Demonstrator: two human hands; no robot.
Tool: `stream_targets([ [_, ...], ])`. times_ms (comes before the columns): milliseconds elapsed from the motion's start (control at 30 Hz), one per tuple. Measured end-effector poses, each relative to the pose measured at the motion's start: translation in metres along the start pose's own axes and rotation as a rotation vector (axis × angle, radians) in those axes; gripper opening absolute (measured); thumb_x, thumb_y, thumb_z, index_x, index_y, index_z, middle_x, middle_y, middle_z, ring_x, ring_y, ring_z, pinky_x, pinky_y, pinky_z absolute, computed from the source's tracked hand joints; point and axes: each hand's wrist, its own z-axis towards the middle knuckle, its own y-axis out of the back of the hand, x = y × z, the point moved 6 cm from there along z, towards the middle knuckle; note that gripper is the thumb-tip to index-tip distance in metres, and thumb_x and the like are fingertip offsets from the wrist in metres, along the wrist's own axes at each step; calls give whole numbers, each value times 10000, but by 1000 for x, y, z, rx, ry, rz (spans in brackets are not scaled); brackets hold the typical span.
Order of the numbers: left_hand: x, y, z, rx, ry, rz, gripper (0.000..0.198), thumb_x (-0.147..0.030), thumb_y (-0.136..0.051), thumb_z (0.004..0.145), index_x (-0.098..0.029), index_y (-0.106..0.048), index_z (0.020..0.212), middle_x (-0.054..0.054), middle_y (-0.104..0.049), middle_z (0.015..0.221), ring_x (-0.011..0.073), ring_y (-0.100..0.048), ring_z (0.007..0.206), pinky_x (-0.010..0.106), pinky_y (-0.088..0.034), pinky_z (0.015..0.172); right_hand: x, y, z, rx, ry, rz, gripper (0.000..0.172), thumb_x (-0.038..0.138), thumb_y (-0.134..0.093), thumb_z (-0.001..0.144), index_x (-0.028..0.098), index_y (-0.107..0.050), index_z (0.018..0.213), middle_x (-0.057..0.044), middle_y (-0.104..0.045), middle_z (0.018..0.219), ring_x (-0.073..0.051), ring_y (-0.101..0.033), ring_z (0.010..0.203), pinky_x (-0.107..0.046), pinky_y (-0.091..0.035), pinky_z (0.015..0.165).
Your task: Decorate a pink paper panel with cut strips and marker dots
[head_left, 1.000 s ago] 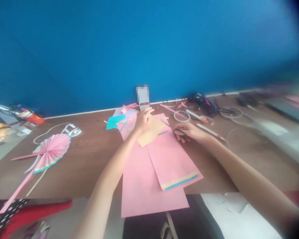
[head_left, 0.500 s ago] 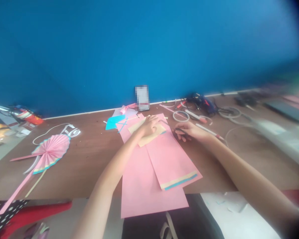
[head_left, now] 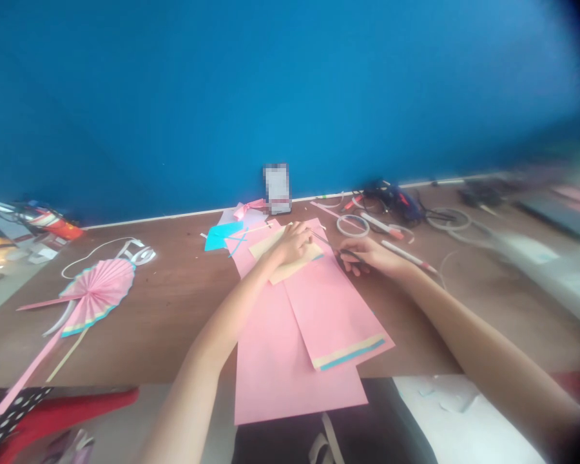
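Observation:
My left hand (head_left: 294, 242) rests with curled fingers on a tan paper strip (head_left: 290, 265), pressing it onto the far end of a pink paper sheet (head_left: 329, 303) that has tan and blue bands along its near edge. My right hand (head_left: 370, 255) lies just right of that sheet, closed round a thin dark tool (head_left: 329, 245) whose tip points toward the tan strip. A larger pink sheet (head_left: 275, 361) lies underneath and hangs over the table's near edge.
On the brown table: a folded pink paper fan (head_left: 96, 293) with long strips at left, a turquoise paper piece (head_left: 220, 235), a tape ring (head_left: 352, 225), pens (head_left: 406, 254), a glue gun with cords (head_left: 391, 196), a phone (head_left: 277, 187) against the blue wall.
My left hand has slid from the far end of the tan strip a little toward me and to the right. My right hand has barely moved.

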Motion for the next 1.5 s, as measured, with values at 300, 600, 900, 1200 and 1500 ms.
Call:
stream_targets([
  [300,-3,-4,4,16,-64,66,269,-183,-372,893,-173,-600,1036,104,-585,1157,252,-469,1166,429,-349,992,1,1,0,-12,22,-7,373,503,-624,815,159,-600,958,-43,-664,704,-107,-566,494,-212,-308,389],
  [600,-2,-2,4,-7,-44,86,241,-195,-382,898,-168,-602,993,99,-606,1091,245,-509,1052,421,-361,966,-1,0,2,-10,27,22,379,514,-642,806,170,-600,960,-37,-667,699,-106,-558,490,-218,-299,396],
  [900,-7,1,5,-9,-93,74,224,-173,-367,902,-161,-584,957,97,-620,1050,240,-513,1030,408,-352,971,3,0,1,-18,34,7,360,504,-626,823,166,-600,944,-33,-655,695,-102,-553,489,-222,-300,403],
  [1200,-4,-1,3,-21,-58,59,230,-203,-367,907,-162,-593,926,107,-595,1055,245,-502,1077,412,-361,974,-3,0,3,-17,28,11,385,515,-639,807,169,-610,975,-31,-663,697,-103,-549,486,-224,-287,400],
  [1500,-8,3,3,-20,-73,54,253,-199,-361,919,-166,-608,964,95,-622,1094,251,-502,1102,416,-360,966,-1,-1,2,-8,28,25,337,481,-636,819,180,-606,967,-23,-658,707,-99,-547,488,-230,-281,407],
])
